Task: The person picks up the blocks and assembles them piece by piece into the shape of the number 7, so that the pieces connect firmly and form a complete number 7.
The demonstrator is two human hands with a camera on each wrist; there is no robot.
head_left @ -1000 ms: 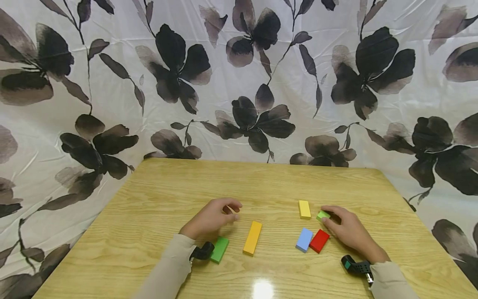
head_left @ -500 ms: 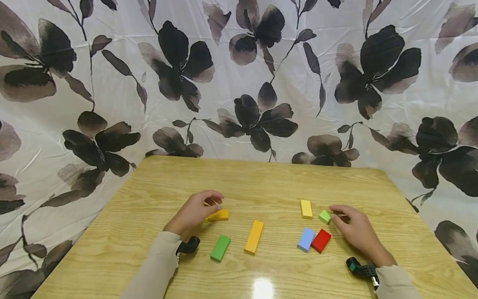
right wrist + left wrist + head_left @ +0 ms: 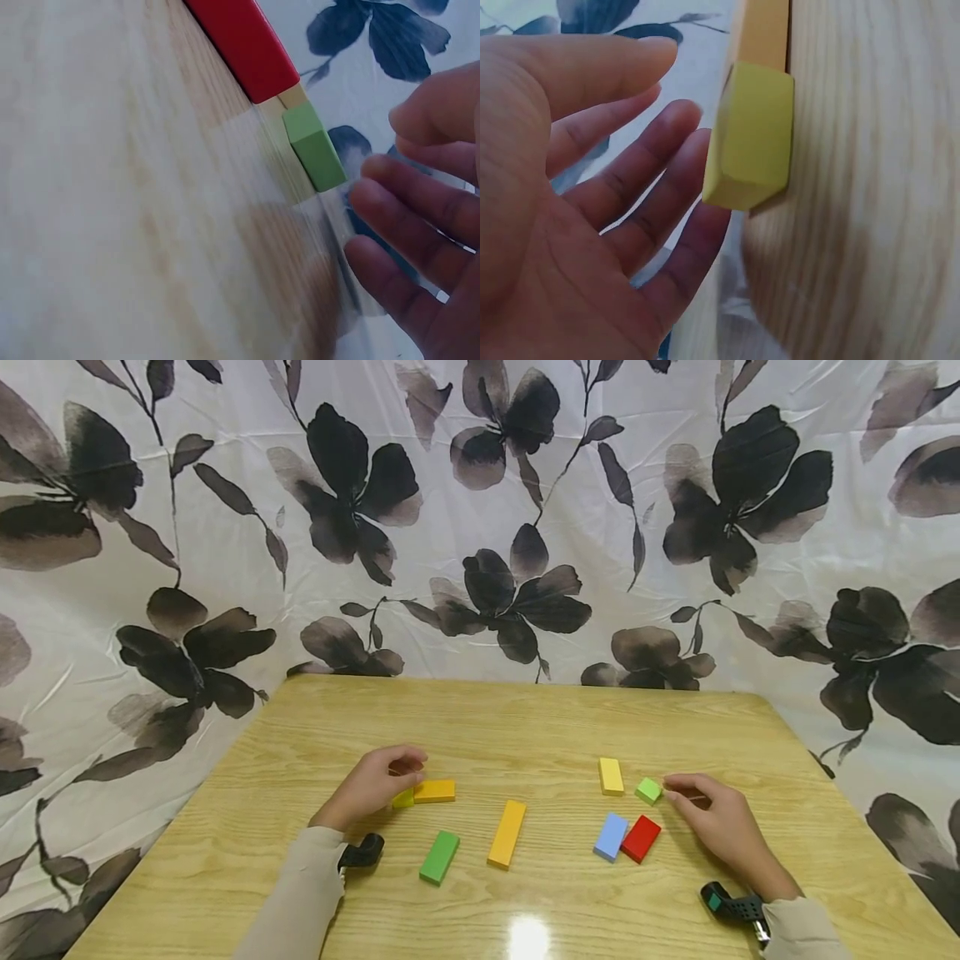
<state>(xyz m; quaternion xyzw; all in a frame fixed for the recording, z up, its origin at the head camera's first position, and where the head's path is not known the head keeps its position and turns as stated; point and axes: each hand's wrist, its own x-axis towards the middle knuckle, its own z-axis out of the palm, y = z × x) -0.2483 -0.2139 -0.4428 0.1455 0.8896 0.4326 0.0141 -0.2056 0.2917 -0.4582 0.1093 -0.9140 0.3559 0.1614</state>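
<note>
My left hand (image 3: pixel 375 783) is over the left side of the table, fingers relaxed and slightly bent. Right by it lies a small yellow block (image 3: pixel 403 799), end to end with an orange block (image 3: pixel 435 791). In the left wrist view, the yellow block (image 3: pixel 754 131) stands beside the spread fingers, and nothing sits in the palm. On the right, a small light green block (image 3: pixel 648 791) lies just off the fingertips of my right hand (image 3: pixel 712 817). The right wrist view has the light green block (image 3: pixel 315 146) apart from the loosely bent, bare fingers.
Between the hands lie a green block (image 3: pixel 439 857) and a long orange block (image 3: pixel 507 835). Farther right are a pale yellow block (image 3: pixel 611 777), a blue block (image 3: pixel 611 837) and a red block (image 3: pixel 641 839) side by side. Floral cloth (image 3: pixel 450 518) hangs behind the wooden table (image 3: pixel 525 735).
My left hand has moved left, and the orange and small yellow blocks now show beside it. My right hand has drawn back slightly to the right, off the light green block.
</note>
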